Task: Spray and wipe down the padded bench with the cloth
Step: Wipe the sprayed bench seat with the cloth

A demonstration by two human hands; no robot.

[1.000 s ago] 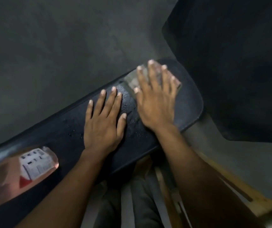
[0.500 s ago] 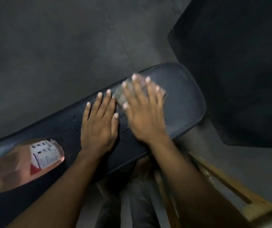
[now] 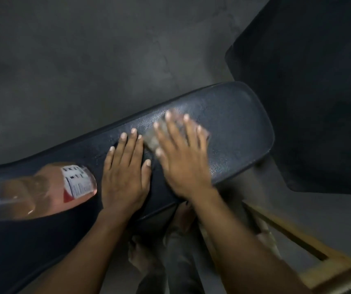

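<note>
The dark padded bench (image 3: 238,128) runs from lower left to upper right. My right hand (image 3: 183,158) lies flat with straight fingers on a small grey cloth (image 3: 151,139), pressing it onto the pad; most of the cloth is hidden under the fingers. My left hand (image 3: 125,170) rests flat on the pad just left of it, fingers straight, holding nothing. A spray bottle (image 3: 42,192) with pink liquid and a white label lies on its side on the bench at the left. The pad near the right hand shows a wet sheen.
Grey concrete floor (image 3: 85,60) lies behind the bench. A black mat or pad (image 3: 319,92) fills the upper right. A wooden frame (image 3: 297,236) sits at lower right, and my legs and feet (image 3: 170,251) show below the bench.
My right hand has slid the cloth back along the pad from the bench's far end toward my left hand. The left hand has stayed flat on the pad.
</note>
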